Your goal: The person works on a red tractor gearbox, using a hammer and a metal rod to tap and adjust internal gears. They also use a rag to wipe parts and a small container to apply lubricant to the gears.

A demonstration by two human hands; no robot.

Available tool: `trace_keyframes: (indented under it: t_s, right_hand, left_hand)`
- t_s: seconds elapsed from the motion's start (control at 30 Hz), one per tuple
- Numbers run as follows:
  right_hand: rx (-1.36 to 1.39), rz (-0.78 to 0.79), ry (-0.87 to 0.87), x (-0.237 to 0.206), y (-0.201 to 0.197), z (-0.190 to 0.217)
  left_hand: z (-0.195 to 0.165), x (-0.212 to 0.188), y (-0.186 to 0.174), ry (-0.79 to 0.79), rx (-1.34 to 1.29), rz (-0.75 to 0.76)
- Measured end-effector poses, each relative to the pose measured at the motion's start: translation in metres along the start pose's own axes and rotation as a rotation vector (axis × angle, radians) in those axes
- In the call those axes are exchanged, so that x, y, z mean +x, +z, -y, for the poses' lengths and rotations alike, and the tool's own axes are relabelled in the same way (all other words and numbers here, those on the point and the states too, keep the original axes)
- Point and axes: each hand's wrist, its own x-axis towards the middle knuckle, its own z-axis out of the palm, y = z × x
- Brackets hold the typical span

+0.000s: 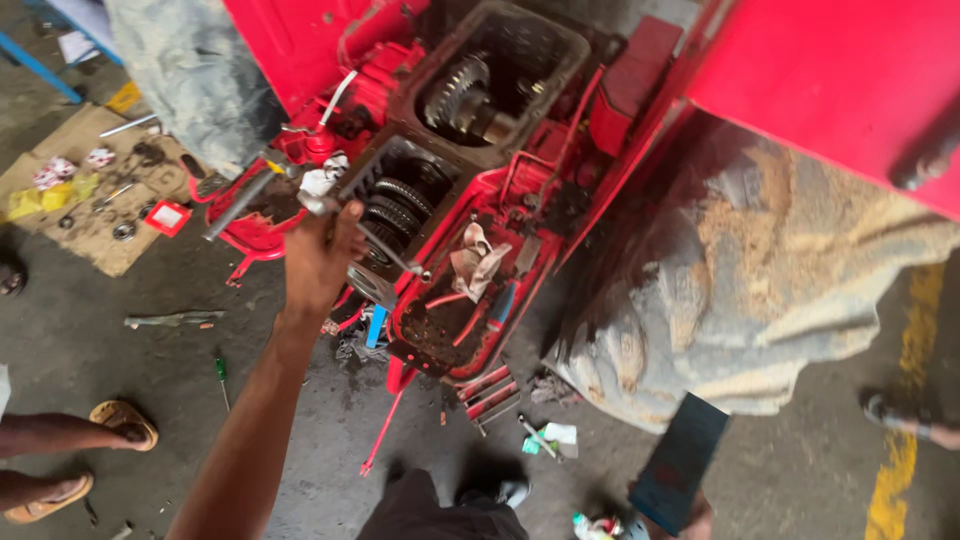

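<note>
Gripping a metal rod (245, 200) in my left hand (318, 255), fist closed on its near end, long axis running up-left, beside the open gearbox (400, 205) (right hand (690, 520) far, holding a dark flat object (680, 460)).

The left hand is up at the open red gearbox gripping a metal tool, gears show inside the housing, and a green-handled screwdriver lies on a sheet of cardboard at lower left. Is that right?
Not quite. The head view shows the green-handled screwdriver lying on the bare concrete floor, away from the cardboard. The rest holds: the left hand grips a metal tool at the open red gearbox, with gears visible.
</note>
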Motion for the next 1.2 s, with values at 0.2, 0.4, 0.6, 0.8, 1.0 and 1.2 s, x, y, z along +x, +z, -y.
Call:
trace_keyframes:
  t_s: [0.2, 0.4, 0.6, 0.8, 1.0, 1.2]
  right_hand:
    - [0.222, 0.287, -0.139, 0.073, 0.059, 0.043]
    - [-0.361, 0.289, -0.501, 0.132, 0.125, 0.133]
    - [-0.405, 0.235, -0.579, 0.147, 0.177, 0.226]
    - [-0.336, 0.215, -0.433, 0.166, 0.211, 0.282]
    - [-0.073, 0.294, -0.451, 0.224, 0.241, 0.276]
    - [0.208, 0.361, -0.442, 0.29, 0.274, 0.245]
  left_hand:
    - [0.033, -0.006, -0.023, -0.1, -0.164, -0.104]
    - [0.097, 0.049, -0.016, -0.109, -0.354, -0.137]
    - [0.159, 0.169, 0.013, -0.079, -0.231, -0.124]
    - [0.214, 0.259, 0.065, 0.058, 0.011, 0.009]
    - [0.275, 0.301, 0.122, 0.05, -0.054, -0.046]
    - [0.316, 0.308, 0.155, 0.054, 0.235, -0.114]
